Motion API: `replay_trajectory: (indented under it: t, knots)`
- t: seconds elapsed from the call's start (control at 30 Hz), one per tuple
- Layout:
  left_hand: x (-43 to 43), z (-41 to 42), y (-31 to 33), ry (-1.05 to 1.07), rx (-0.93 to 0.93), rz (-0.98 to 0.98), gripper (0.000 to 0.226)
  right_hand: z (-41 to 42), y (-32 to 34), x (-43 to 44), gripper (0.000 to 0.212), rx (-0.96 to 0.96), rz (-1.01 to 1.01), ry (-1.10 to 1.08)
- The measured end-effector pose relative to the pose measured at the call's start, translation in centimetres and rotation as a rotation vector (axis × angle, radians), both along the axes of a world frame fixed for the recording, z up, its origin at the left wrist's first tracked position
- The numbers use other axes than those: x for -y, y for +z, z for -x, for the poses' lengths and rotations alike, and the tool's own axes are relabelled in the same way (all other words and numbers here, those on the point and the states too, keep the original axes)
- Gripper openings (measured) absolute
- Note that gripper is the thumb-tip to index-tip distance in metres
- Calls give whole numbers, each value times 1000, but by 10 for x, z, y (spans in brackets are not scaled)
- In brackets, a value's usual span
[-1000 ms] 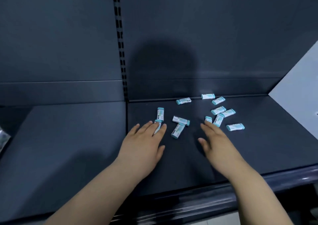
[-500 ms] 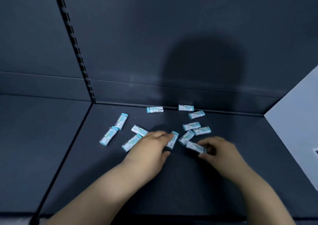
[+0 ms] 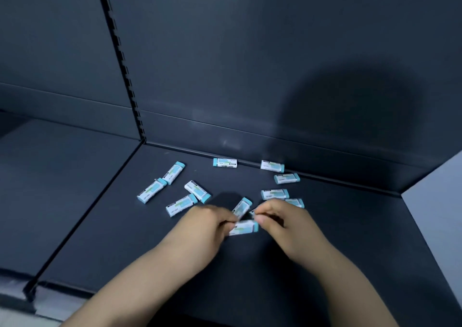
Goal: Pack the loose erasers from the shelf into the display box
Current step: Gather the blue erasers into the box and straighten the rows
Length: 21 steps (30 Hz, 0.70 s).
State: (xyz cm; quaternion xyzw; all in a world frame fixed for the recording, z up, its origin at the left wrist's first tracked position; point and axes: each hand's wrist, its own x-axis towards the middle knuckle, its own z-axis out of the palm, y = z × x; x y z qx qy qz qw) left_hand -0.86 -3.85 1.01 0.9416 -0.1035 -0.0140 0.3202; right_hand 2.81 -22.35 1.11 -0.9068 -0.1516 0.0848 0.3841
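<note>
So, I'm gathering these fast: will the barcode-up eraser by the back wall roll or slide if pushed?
The barcode eraser lies flat and looks squared, so it probably won't roll. Its printed sleeve on the smooth shelf suggests it would slide easily. It looks small, so likely light.

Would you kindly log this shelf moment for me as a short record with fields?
Setting: dark shelf, head view
Held eraser: teal and white, left end gripped by the left hand, right end apparently pinched by the right hand
Loose erasers: scattered flat beyond the hands, two lying along the back panel
Display box: not in view
Packing: none visible yet
</note>
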Motion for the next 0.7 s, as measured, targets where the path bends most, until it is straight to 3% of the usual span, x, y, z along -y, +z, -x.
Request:
replay_trajectory:
  t: [0.07, 0.23, 0.37, 0.5, 0.6, 0.7]
  knots:
    - [-7, 7, -5, 42, -55, -53, 17, -11, -6, 4, 7, 57, 76, -59]
    - [-13, 16, -15, 166, -140, -175, 14, -22, -14, -1, 54, -12, 306, -71]
    - [-12, 19, -16, 181, -181, -233, 14, -20, -18, -9, 50, 67, 376, -78]
    - [-10, 20, -14, 183, -165, -228, 16, -13, -19, -2, 37, 70, 250, 1]
    - [-8, 22, -13, 174, -176, -201, 17, -6, -18, 5, 51, -45, 86, 79]
    - [-6, 24, -14, 169, -169, -169, 20, -1, -22, 11, 69, -113, 45, 118]
